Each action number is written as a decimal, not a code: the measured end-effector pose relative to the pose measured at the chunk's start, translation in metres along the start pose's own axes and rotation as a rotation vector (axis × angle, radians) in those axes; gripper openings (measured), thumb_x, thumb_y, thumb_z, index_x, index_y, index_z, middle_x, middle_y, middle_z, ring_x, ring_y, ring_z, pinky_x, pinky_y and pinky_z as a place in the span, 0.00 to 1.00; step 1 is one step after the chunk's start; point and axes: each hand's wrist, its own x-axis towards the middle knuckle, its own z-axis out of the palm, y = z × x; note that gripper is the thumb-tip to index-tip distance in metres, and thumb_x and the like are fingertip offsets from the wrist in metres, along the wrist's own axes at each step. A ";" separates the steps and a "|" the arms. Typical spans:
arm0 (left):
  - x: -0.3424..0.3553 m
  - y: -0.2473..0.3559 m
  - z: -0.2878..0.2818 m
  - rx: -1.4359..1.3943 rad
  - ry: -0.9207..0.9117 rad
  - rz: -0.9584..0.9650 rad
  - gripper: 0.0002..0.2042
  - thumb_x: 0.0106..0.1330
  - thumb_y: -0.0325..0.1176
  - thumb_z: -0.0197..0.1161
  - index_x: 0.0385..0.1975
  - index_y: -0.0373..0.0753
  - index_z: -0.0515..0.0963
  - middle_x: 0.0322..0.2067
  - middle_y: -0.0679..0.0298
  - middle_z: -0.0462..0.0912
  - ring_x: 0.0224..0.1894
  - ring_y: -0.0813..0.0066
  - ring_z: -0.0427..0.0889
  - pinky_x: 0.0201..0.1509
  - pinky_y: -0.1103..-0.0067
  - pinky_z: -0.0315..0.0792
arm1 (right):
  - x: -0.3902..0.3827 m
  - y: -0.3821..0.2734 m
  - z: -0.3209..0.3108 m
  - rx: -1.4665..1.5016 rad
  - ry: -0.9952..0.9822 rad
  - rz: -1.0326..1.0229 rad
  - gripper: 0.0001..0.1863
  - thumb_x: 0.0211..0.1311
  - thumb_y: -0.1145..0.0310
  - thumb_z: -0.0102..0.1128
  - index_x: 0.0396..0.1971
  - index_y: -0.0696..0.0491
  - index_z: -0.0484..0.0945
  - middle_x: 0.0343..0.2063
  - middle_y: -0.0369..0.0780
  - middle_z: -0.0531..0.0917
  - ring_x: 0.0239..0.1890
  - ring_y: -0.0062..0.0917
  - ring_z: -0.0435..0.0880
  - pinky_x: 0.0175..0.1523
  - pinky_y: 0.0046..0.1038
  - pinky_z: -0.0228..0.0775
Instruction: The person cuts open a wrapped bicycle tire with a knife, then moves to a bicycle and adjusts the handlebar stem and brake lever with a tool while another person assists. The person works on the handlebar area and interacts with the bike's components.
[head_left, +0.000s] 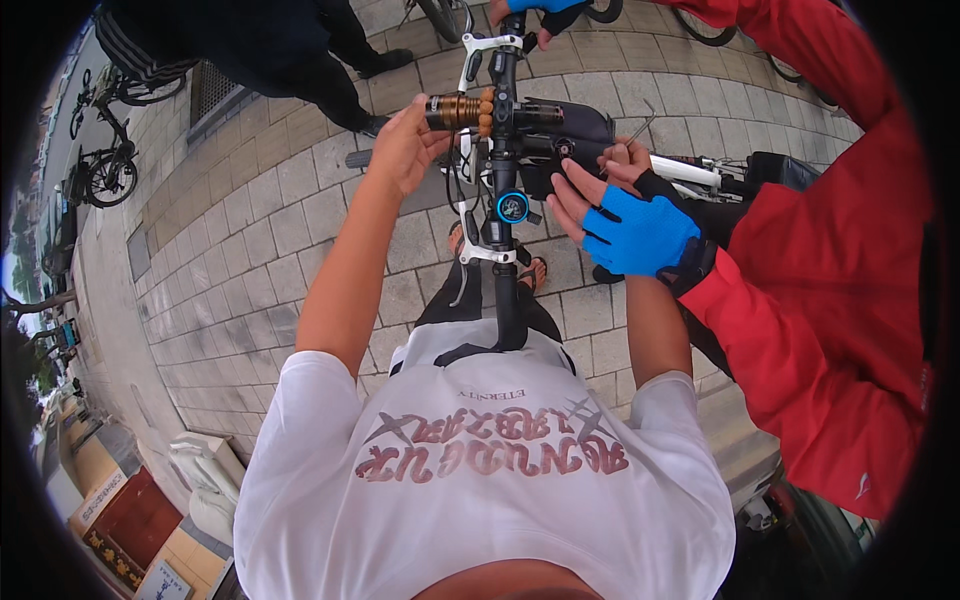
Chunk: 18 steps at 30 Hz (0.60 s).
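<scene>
My left hand (405,150) is curled around the front end of a bronze-coloured bike light (455,112), thumb on one side and fingers on the other. The light sits across a black handlebar (506,165) with white brake levers. To the right, my right hand (622,160) pinches a thin bent hex key (645,124) beside a black bracket (562,148) behind the bar. A co-worker's blue-gloved hand (640,232) reaches in over my right forearm, fingers stretched toward that bracket, hiding my wrist.
A round blue-rimmed bell or compass (512,207) is on the handlebar. The bike's white frame (690,175) runs to the right. The co-worker in a red jacket (820,330) stands close at right, another gloved hand (545,12) at the bar's far end. A dark-clothed person (250,40) stands far left.
</scene>
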 end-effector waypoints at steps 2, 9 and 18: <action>-0.046 -0.011 -0.032 0.018 0.156 0.045 0.20 0.80 0.48 0.55 0.55 0.34 0.75 0.48 0.56 0.85 0.49 0.63 0.87 0.50 0.68 0.84 | 0.005 0.035 -0.033 0.114 0.271 0.066 0.29 0.73 0.45 0.51 0.59 0.54 0.76 0.56 0.40 0.82 0.60 0.26 0.78 0.65 0.30 0.69; -0.246 -0.114 -0.133 -0.217 0.500 -0.083 0.18 0.78 0.48 0.58 0.55 0.40 0.77 0.43 0.64 0.87 0.43 0.65 0.88 0.47 0.69 0.83 | 0.053 -0.032 -0.206 -1.261 -0.028 0.182 0.32 0.65 0.42 0.59 0.60 0.50 0.72 0.51 0.39 0.80 0.60 0.34 0.74 0.65 0.32 0.64; -0.294 -0.247 -0.216 -0.232 0.644 -0.228 0.17 0.76 0.46 0.59 0.55 0.41 0.75 0.49 0.61 0.84 0.42 0.65 0.85 0.43 0.69 0.82 | 0.052 -0.076 -0.295 -1.472 0.449 -0.992 0.08 0.72 0.72 0.54 0.29 0.50 0.73 0.20 0.33 0.72 0.19 0.24 0.70 0.25 0.29 0.63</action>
